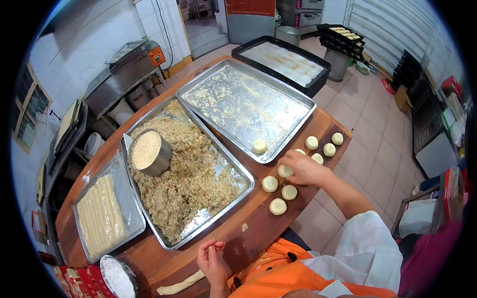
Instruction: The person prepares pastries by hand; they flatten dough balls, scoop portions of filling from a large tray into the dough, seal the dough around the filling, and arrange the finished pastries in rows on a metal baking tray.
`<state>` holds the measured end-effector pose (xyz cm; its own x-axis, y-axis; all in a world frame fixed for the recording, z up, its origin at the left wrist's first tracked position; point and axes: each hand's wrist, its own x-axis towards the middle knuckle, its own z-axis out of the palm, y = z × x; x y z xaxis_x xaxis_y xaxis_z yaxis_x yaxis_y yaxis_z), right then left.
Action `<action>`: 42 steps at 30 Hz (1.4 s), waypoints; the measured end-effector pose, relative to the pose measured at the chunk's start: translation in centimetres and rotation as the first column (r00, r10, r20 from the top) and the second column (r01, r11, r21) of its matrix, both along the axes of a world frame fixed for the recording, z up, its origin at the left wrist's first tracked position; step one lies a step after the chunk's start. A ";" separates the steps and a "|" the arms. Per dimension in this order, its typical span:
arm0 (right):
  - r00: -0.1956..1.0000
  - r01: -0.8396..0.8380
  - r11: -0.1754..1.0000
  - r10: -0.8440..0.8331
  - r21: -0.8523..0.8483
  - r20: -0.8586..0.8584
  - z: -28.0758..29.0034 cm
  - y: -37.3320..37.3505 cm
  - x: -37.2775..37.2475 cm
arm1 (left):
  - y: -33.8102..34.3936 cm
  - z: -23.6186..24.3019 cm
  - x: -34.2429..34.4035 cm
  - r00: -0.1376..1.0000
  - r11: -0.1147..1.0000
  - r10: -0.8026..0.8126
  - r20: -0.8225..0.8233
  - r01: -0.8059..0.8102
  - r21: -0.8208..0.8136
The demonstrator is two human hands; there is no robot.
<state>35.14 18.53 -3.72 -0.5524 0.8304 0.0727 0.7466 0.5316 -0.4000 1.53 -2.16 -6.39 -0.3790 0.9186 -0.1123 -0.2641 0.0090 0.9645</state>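
My right hand (307, 170) is over a group of round, flattened dough balls at the table's right edge. Its thumb and fingers close around one pale dough ball (285, 171). Others sit close by, among them a dough ball (278, 206) at the near end and a dough ball (337, 138) at the far end. Near the front edge, my left hand (212, 259) is raised with fingers curled against the thumb; whatever they might hold is hidden. Beside it a rope of dough (180, 284) lies on the wooden table (218, 229), with a small dough scrap (244, 227) farther off.
A metal tray (248, 182) holds crumbly filling and a steel container (160, 160) of pale grains. Behind it, a flour-dusted tray (238, 107) carries one dough ball. Dough strips (102, 214) lie under plastic at left, near a flour bowl (118, 278). A black baking tray (325, 74) stands beyond.
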 end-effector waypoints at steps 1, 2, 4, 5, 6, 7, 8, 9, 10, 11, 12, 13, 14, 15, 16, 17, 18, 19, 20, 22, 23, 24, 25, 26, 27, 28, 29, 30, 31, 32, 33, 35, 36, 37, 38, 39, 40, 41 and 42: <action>0.996 0.037 0.998 -0.034 0.043 -0.081 0.4 1.0 0.1 | 0.1 0.1 -0.1 1.000 1.000 -0.001 0.001 0.001 0.001; 0.985 0.077 0.994 -0.063 0.082 -0.163 0.8 2.2 0.1 | 0.3 0.1 -0.3 1.000 1.000 -0.001 0.002 0.001 0.003; 0.964 0.146 0.983 -0.117 0.109 -0.239 1.5 5.0 0.2 | 0.7 0.0 -0.5 1.000 1.000 0.004 0.005 -0.004 0.007; 0.962 0.170 0.980 -0.143 0.102 -0.232 1.2 7.1 0.3 | 1.0 -0.1 -0.5 1.000 1.000 0.007 0.008 -0.007 0.010; 0.960 0.190 0.977 -0.165 0.096 -0.225 0.8 9.1 0.3 | 1.2 0.0 -0.6 1.000 1.000 0.011 0.003 -0.011 0.006; 0.968 0.204 0.976 -0.190 0.075 -0.167 0.1 10.8 0.3 | 1.4 0.0 -0.6 1.000 1.000 0.017 -0.004 -0.017 0.007; 0.971 0.220 0.974 -0.213 0.055 -0.108 -0.7 12.3 0.3 | 1.7 0.1 -0.7 1.000 1.000 0.023 -0.011 -0.022 0.007; 0.971 0.236 0.971 -0.235 0.027 -0.044 -1.2 13.5 0.0 | 1.9 0.3 -0.7 0.999 0.999 0.032 -0.008 -0.032 0.004; 0.967 0.253 0.967 -0.253 -0.005 0.030 -1.7 14.3 -0.1 | 2.1 0.5 -0.7 0.999 0.999 0.040 -0.007 -0.040 0.000; 0.966 0.252 0.968 -0.251 -0.015 0.053 -2.2 15.0 -0.1 | 2.4 0.6 -0.8 0.999 0.999 0.048 -0.005 -0.048 -0.003; 0.966 0.249 0.968 -0.247 -0.029 0.078 -2.6 15.4 -0.3 | 2.5 0.4 -0.9 0.998 0.998 0.066 0.002 -0.066 -0.007; 0.965 0.248 0.968 -0.242 -0.042 0.103 -3.0 15.7 -0.4 | 2.6 0.1 -1.0 0.997 0.997 0.082 0.009 -0.082 -0.011; 0.964 0.244 0.968 -0.236 -0.055 0.120 -3.3 16.0 -0.4 | 2.7 -0.2 -1.1 0.995 0.995 0.098 0.016 -0.098 -0.015; 0.963 0.243 0.968 -0.232 -0.068 0.138 -3.3 16.1 -0.4 | 2.8 -0.3 -1.1 0.995 0.995 0.101 0.020 -0.101 -0.020; 0.961 0.242 0.967 -0.227 -0.081 0.155 -3.3 16.1 -0.4 | 2.9 -0.3 -1.1 0.994 0.994 0.104 0.025 -0.103 -0.025; 0.965 0.222 0.970 -0.203 -0.102 0.167 -3.1 16.2 -0.3 | 3.1 -0.4 -1.1 0.994 0.994 0.106 0.029 -0.105 -0.031; 0.967 0.205 0.971 -0.182 -0.122 0.178 -2.7 16.3 -0.2 | 3.2 -0.5 -1.1 0.994 0.994 0.102 0.029 -0.101 -0.031; 0.969 0.188 0.972 -0.160 -0.142 0.189 -2.1 16.2 -0.1 | 3.4 -0.6 -1.1 0.995 0.995 0.099 0.030 -0.098 -0.032; 0.967 0.205 0.968 -0.178 -0.142 0.184 -1.4 15.9 -0.2 | 3.6 -0.7 -1.1 0.995 0.995 0.095 0.031 -0.094 -0.033; 0.974 0.180 0.977 -0.161 -0.115 0.157 -1.2 16.2 0.5 | 4.0 -0.7 -1.0 0.995 0.995 0.093 0.030 -0.092 -0.033; 0.978 0.168 0.981 -0.152 -0.101 0.143 -1.2 16.4 0.8 | 4.1 -0.7 -1.0 0.995 0.995 0.092 0.029 -0.091 -0.033; 0.977 0.177 0.976 -0.160 -0.124 0.139 -1.2 16.5 0.9 | 4.2 -0.7 -1.0 0.996 0.996 0.090 0.029 -0.089 -0.030; 0.983 0.143 0.982 -0.127 -0.119 0.135 -1.5 16.7 1.0 | 4.3 -0.8 -1.0 0.996 0.996 0.087 0.029 -0.086 -0.026; 0.987 0.110 0.987 -0.095 -0.114 0.132 -1.9 16.9 1.3 | 4.4 -0.9 -0.9 0.996 0.996 0.084 0.030 -0.083 -0.022; 0.990 0.072 0.991 -0.058 -0.111 0.126 -1.9 16.9 1.0 | 4.5 -0.9 -0.9 0.996 0.996 0.084 0.035 -0.083 -0.026; 0.989 0.087 0.990 -0.073 -0.110 0.132 -1.8 16.8 0.8 | 4.5 -0.9 -0.8 0.996 0.996 0.084 0.040 -0.083 -0.029; 0.987 0.103 0.989 -0.087 -0.109 0.138 -1.7 16.7 0.7 | 4.5 -0.9 -0.7 0.995 0.996 0.084 0.046 -0.083 -0.032; 0.984 0.120 0.987 -0.104 -0.108 0.141 -1.5 16.5 0.5 | 4.5 -1.0 -0.8 0.996 0.997 0.080 0.043 -0.079 -0.027; 0.988 0.104 0.989 -0.091 -0.106 0.121 -1.7 16.5 0.5 | 4.5 -1.2 -0.8 0.996 0.997 0.076 0.041 -0.075 -0.022; 0.992 0.088 0.991 -0.078 -0.104 0.101 -1.9 16.6 0.5 | 4.5 -1.3 -0.8 0.997 0.997 0.072 0.039 -0.071 -0.017; 0.995 0.074 0.992 -0.066 -0.100 0.081 -1.9 16.5 0.5 | 4.5 -1.4 -0.8 0.997 0.997 0.071 0.041 -0.070 -0.016; 0.993 0.084 0.992 -0.075 -0.098 0.093 -2.1 16.3 0.0 | 4.4 -1.4 -0.8 0.997 0.998 0.069 0.043 -0.069 -0.015; 0.992 0.087 0.991 -0.077 -0.098 0.100 -2.1 16.2 -0.2 | 4.4 -1.5 -0.8 0.997 0.998 0.069 0.043 -0.068 -0.017; 0.989 0.097 0.990 -0.085 -0.101 0.118 -2.3 16.3 -0.2 | 4.4 -1.5 -0.9 0.997 0.997 0.069 0.042 -0.069 -0.019; 0.987 0.106 0.989 -0.091 -0.104 0.134 -2.7 16.4 -0.2 | 4.5 -1.5 -0.9 0.997 0.997 0.070 0.041 -0.069 -0.022; 0.984 0.113 0.988 -0.096 -0.107 0.152 -2.9 16.5 -0.3 | 4.4 -1.5 -0.9 0.997 0.997 0.070 0.038 -0.069 -0.024; 0.985 0.103 0.990 -0.088 -0.098 0.149 -3.0 16.6 -0.3 | 4.4 -1.5 -0.8 0.997 0.997 0.070 0.035 -0.069 -0.026; 0.986 0.093 0.992 -0.080 -0.088 0.147 -3.0 16.7 -0.2 | 4.4 -1.4 -0.8 0.997 0.997 0.070 0.032 -0.069 -0.029; 0.987 0.083 0.994 -0.071 -0.076 0.147 -2.9 16.8 0.0 | 4.4 -1.5 -0.8 0.996 0.997 0.077 0.035 -0.076 -0.026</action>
